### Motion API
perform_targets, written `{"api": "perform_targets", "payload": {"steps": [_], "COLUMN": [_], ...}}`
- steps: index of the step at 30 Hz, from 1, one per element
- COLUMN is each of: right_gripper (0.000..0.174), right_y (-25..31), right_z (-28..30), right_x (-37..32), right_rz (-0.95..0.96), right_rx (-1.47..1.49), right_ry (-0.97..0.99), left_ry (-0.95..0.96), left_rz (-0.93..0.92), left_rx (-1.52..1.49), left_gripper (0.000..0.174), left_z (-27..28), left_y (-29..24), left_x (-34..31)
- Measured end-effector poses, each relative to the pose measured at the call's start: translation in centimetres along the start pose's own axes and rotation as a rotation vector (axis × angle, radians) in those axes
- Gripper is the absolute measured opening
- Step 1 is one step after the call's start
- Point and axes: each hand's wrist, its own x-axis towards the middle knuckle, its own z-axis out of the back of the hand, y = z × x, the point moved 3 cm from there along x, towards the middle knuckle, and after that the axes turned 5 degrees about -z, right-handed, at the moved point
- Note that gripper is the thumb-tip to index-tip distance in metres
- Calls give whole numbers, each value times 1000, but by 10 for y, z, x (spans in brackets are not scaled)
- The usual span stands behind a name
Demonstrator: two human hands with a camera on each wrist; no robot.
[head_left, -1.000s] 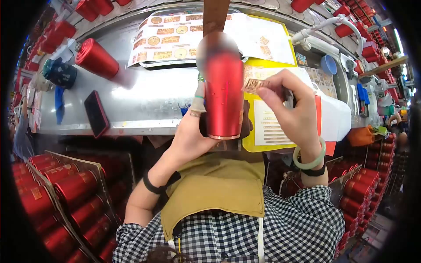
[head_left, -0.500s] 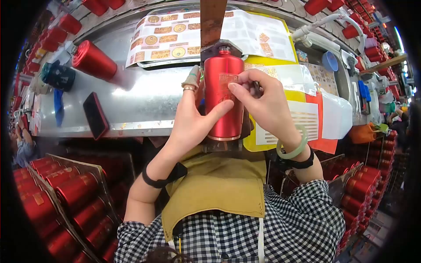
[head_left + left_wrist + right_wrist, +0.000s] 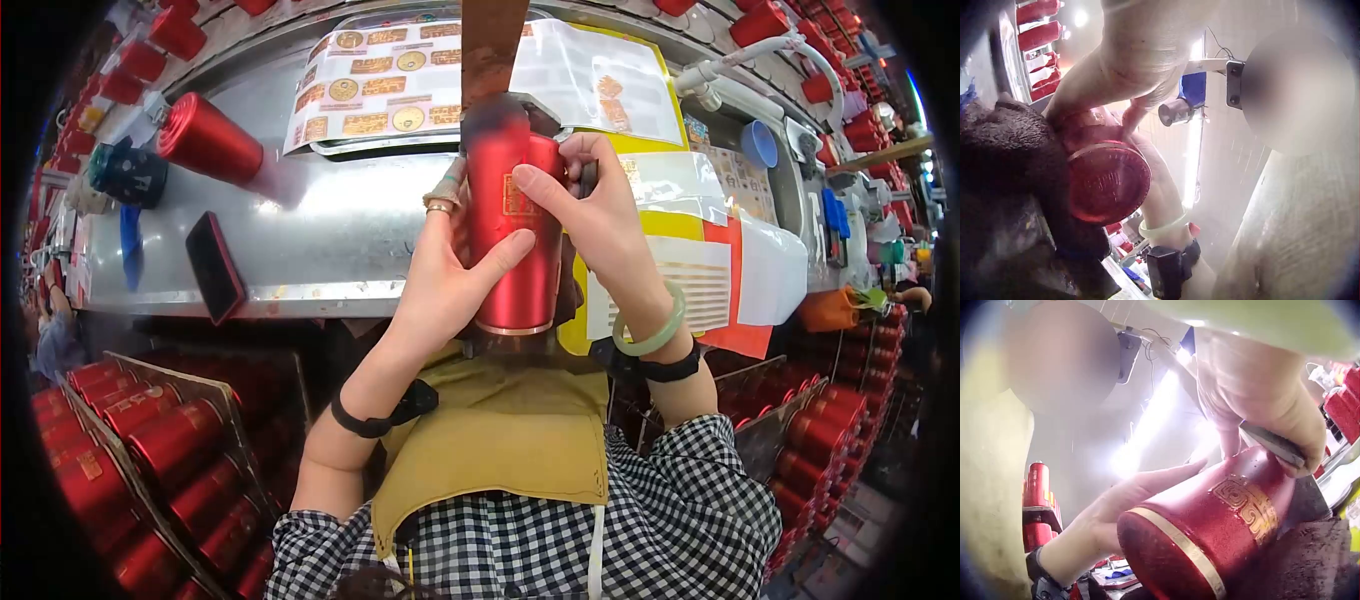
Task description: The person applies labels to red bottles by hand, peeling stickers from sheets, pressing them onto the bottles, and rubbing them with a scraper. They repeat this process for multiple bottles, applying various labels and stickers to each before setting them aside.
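Note:
A glossy red bottle [image 3: 515, 285] lies in front of the body, base toward the apron, its neck end blurred. My left hand [image 3: 445, 275] grips its left side, thumb across the front. A gold square decal [image 3: 521, 204] is on the upper front, and the thumb of my right hand [image 3: 605, 215] touches the bottle just above it. Curled right fingers hold a flat dark tool [image 3: 588, 178] at the bottle's right side; the right wrist view shows the tool [image 3: 1275, 447] and the patterned gold decal [image 3: 1246, 507]. In the left wrist view, the round bottle base [image 3: 1110, 184] faces the camera.
Printed decal sheets [image 3: 385, 85] lie behind the bottle, with a striped sheet [image 3: 690, 285] at right. A phone [image 3: 215, 265], a red cup-shaped container [image 3: 210, 138] and a dark jar [image 3: 128, 172] stand or lie left. Red bottles [image 3: 175, 425] fill racks on both sides.
My right hand brought the decal left from beside the bottle onto its front. It has released the decal, and its thumb now rests above it. My left thumb has come onto the bottle's front.

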Motion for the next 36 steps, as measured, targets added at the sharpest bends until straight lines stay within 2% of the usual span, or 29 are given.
{"api": "perform_targets", "payload": {"steps": [10, 15, 18, 20, 22, 25, 27, 30, 32, 36], "right_gripper": [52, 49, 44, 41, 30, 32, 33, 37, 46, 46], "right_y": [7, 5, 6, 7, 7, 6, 6, 2, -2, 1], "right_z": [-1, -2, 2, 4, 6, 5, 2, 2, 3, 3], "right_x": [-3, -2, -1, -1, -3, -6, -7, -7, -5, -6], "right_rz": [-46, -6, -26, -63, -124, -111, -90, -77, -49, -90], "right_rx": [-2, 20, 77, 136, 211, 182, 178, 187, 167, 163], "right_ry": [-2, -12, 1, 17, 32, 21, 9, -5, 27, 22], "left_ry": [-8, -7, 6, -56, -52, -56, 10, -6, 0, -4], "left_rz": [-30, -15, -37, 29, 97, 88, 64, 66, 56, 32], "left_rx": [-21, -50, -11, -292, -300, -303, -114, -27, -31, -5], "left_gripper": [86, 88, 83, 73, 65, 72, 84, 94, 92, 91], "left_z": [-1, -1, 0, 2, 4, 6, 2, 0, -2, -3], "left_y": [0, -1, 1, -2, -12, -3, -4, 2, 1, 0], "left_x": [-1, -1, 0, 2, -2, -1, -2, -1, -1, -2]}}
